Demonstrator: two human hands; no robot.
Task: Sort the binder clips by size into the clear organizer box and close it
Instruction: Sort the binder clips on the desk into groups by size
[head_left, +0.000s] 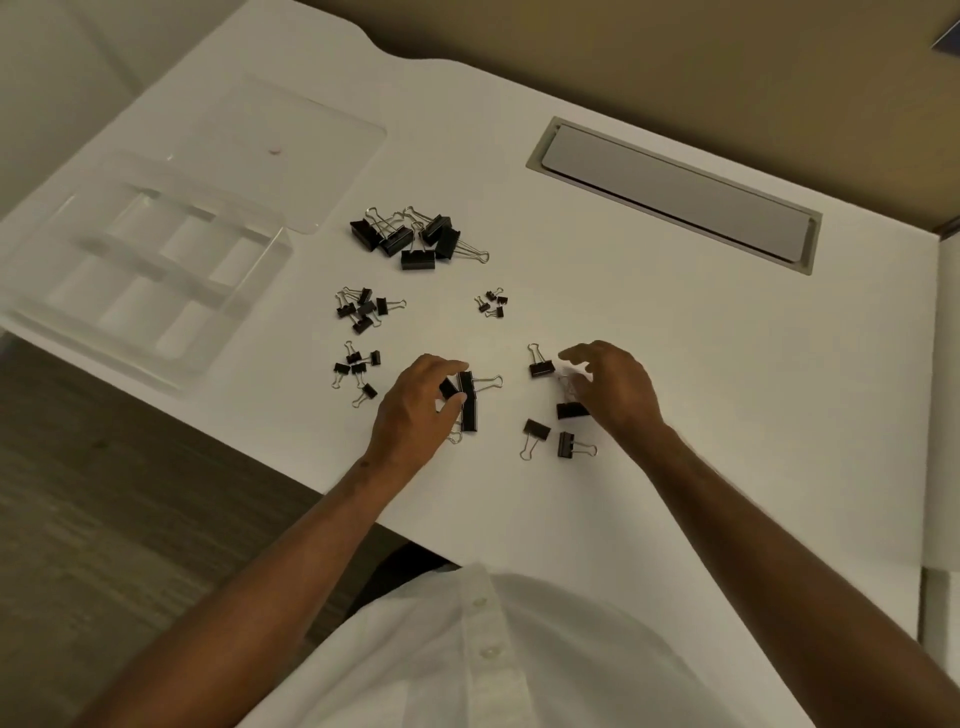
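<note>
The left hand (415, 410) is pinching clips (467, 400) near the desk's (675, 364) front edge; the right hand (608, 384) is hovering, fingers apart. Keeping same sizes together would help.

An office: a white desk (675, 364) with a built-in grey cable hatch (675, 195), scattered binder clips (405, 239), carpeted floor (104, 493).
</note>
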